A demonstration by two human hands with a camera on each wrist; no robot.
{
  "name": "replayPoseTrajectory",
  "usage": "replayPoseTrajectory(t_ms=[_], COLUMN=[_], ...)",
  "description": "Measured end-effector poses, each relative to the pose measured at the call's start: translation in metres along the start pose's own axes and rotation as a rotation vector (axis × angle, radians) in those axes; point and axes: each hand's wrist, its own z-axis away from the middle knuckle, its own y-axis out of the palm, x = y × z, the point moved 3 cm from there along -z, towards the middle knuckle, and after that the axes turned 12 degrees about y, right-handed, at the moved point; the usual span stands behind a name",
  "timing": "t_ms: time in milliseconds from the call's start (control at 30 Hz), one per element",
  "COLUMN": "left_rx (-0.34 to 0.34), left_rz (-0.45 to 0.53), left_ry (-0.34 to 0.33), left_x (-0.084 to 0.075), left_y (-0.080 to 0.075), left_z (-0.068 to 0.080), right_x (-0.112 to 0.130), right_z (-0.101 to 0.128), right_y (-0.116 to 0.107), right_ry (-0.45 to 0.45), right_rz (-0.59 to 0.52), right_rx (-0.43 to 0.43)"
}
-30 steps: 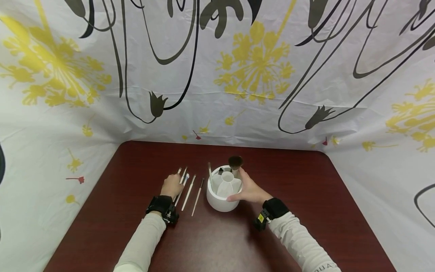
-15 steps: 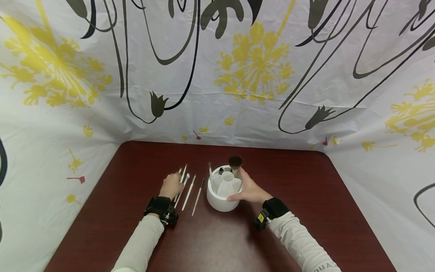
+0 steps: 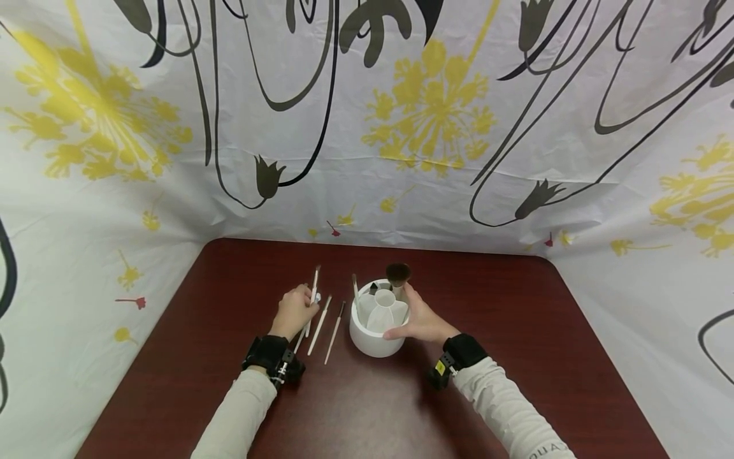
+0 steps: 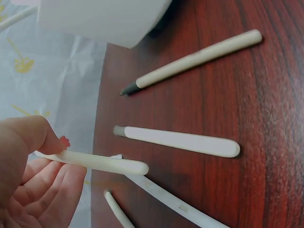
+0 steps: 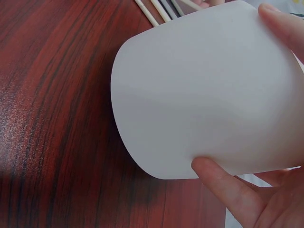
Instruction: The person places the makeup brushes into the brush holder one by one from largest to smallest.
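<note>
Sorting brushes into the white holder [image 3: 375,331], judged roughly halfway. Left hand [image 3: 295,310] pinches one thin white-handled brush [image 3: 314,287] between thumb and fingers, lifted off the counter [image 3: 229,280] and tilted up, just left of the holder. Right hand [image 3: 418,319] wraps the holder's right side, thumb at the front and fingers at the back, steadying it.

Done, by the look of it: brushes already standing in the holder. Count there: one big dark fluffy powder brush [image 3: 397,274] at the back by the right fingers, one thin white brush [image 3: 355,290] on the holder's left side, plus a small dark tip between them, too small to tell what.

Left to go: the held brush plus loose brushes [image 4: 178,141] on the counter between the left hand and the holder. Left wrist view shows four lying there; head view shows two clearly, the others hidden under the hand.

Totals: one holder, one held brush, about four loose.
</note>
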Motion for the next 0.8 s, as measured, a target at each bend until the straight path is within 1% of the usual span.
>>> replayPoseTrajectory(t_ms=[100,300,467,633,800], left_rx=[-0.006,0.005,0.005,-0.012,-0.045], left_rz=[0.016,0.043,0.064,0.069,0.094], left_ry=[-0.020,-0.049,-0.066,-0.047,-0.003], left_x=[-0.003,-0.014,-0.022,-0.032,-0.041], left_y=[-0.001,-0.006,-0.008,-0.009,-0.012], left_z=[0.001,0.002,0.001,0.000,0.000], right_x=[-0.006,-0.030,-0.035,-0.035,-0.035], right_z=[-0.003,-0.012,-0.014,-0.014,-0.014], right_y=[0.001,0.004,0.004,0.003,0.004], right_ry=[-0.009,0.020,0.050,0.059,0.055], right_rz=[0.019,0.025,0.014,0.026,0.023], right_rx=[-0.005,-0.008,-0.006,-0.013,-0.008])
